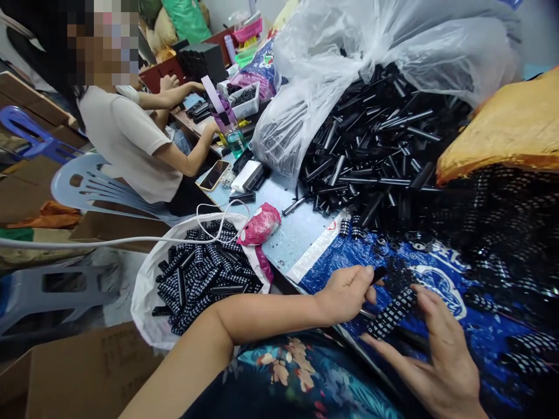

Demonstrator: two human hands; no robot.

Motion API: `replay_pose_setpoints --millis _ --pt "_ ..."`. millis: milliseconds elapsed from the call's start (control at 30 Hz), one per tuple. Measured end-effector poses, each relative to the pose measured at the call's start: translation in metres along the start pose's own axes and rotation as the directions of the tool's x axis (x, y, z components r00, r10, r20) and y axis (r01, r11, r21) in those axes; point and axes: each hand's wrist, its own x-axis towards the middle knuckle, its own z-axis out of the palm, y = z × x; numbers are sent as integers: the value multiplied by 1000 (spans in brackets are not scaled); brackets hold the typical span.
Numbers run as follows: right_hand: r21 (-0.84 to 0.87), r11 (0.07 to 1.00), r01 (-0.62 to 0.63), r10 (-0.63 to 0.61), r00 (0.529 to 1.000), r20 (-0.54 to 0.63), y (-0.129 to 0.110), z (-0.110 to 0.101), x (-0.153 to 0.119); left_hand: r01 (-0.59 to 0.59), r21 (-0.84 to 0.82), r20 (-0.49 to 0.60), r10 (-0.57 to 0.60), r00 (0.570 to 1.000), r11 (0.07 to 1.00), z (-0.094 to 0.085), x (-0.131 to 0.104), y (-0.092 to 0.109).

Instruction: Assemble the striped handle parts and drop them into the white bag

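Note:
My left hand (349,291) is closed round a slim tool with a dark handle, whose metal shaft shows below the fist. A black piece with rows of white squares (393,313) lies between the thumb and fingers of my right hand (441,349), which grips it by its two ends. Both hands are above a blue plastic sheet (323,262). Small dark bits (395,276) are scattered on the sheet just beyond the patterned piece.
Black tube-like parts (379,145) spill from a clear plastic bag (297,116). At left, a white sack (144,291) holds similar patterned pieces. A pink bundle (262,224) and a phone (215,174) lie nearby. Another person (131,134) sits at the table's far left.

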Motion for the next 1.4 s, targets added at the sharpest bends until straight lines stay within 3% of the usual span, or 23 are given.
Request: replay_pose_setpoints --millis 100,300,467,533,600,667,700,767,833,900,1033,1200,1333,1400 --pt "-17 999 48 -48 999 -19 -1 0 1 -31 -21 -47 30 998 999 10 -3 2" --pt "-37 995 89 -89 996 -19 9 1 -2 172 -260 69 -159 985 950 11 -3 9" --pt "-4 999 -42 42 997 70 9 5 -5 351 -328 205 -296 933 877 2 3 4" --pt "2 997 -81 80 993 89 11 5 -7 344 -327 219 -284 934 880 -4 5 3" --pt "-10 997 -70 71 991 115 17 3 -12 190 -212 134 -164 977 959 -15 10 5" --pt "-83 995 -54 68 981 182 24 -2 -22 -48 52 56 45 997 997 -33 17 8" --pt "-128 990 -50 78 971 224 27 -5 -28 -141 228 41 135 990 963 -43 21 10" --pt "-218 975 -53 114 953 281 29 -11 -39 -224 549 71 222 972 805 -63 29 16" --pt "-260 963 -71 141 955 261 27 -14 -44 -221 733 132 184 974 643 -78 37 20" --pt "-244 965 -96 141 975 172 24 -15 -41 -203 789 181 96 979 580 -86 43 21" --pt "-159 978 -132 132 991 -9 23 -11 -24 -130 765 193 -32 981 631 -88 51 17" --pt "-288 950 -122 175 971 166 29 -7 -17 -137 754 207 -34 978 642 -86 54 19" --pt "-116 992 -46 58 993 100 19 -5 -19 -143 772 250 -89 964 619 -86 61 23" --pt "-67 998 13 -2 987 163 13 0 -19 -136 764 265 -113 958 631 -81 66 23"
